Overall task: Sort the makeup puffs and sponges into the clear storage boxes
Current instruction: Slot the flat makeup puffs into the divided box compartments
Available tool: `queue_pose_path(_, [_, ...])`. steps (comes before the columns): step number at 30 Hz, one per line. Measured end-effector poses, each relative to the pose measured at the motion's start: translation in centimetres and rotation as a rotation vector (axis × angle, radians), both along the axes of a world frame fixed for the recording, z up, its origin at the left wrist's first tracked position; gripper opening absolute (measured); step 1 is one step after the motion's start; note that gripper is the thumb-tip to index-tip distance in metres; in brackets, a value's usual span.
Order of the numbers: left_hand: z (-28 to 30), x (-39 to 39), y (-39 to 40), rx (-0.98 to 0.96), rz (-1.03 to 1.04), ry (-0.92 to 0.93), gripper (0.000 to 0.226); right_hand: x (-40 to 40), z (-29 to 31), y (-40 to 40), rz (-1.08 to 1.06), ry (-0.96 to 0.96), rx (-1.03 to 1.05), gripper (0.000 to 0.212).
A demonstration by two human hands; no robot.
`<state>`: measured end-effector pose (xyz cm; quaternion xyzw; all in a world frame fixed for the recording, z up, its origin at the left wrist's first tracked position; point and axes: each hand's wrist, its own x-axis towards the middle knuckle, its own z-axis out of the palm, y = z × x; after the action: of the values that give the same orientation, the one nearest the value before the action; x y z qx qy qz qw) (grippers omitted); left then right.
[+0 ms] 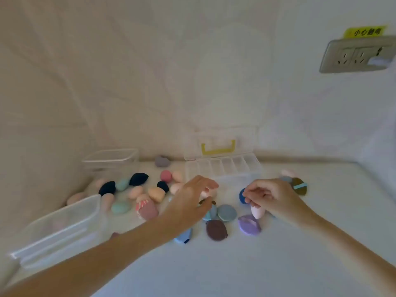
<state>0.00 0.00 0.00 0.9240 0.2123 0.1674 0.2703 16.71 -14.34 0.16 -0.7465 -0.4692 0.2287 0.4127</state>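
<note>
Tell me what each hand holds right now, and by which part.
The right hand pinches a blue round puff at its right edge and holds a pale pink sponge by its top. The left hand reaches over the pile; any grip is unclear.

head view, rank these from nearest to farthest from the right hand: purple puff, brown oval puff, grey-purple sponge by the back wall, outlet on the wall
Measured from the right hand:
1. Purple puff, on the table just below the hand, toward the person.
2. Brown oval puff, further left, at the front of the pile.
3. Grey-purple sponge, far left, at the back wall.
4. Outlet, high on the wall, upper right.
</note>
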Motion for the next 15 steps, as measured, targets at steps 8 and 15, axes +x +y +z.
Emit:
queue_pose_path(8, [-10.3,-0.4,0.7,0.108,0.041,0.134,0.036,-1.7,-10.1,3.2,0.170,-0.477,-0.020,0.014])
queue_pose_path(15, [-12.5,-1.9,-1.8,0.164,0.081,0.198,0.039,-4.2,-13.2,1.6,0.214,-0.646,-0.142,0.018])
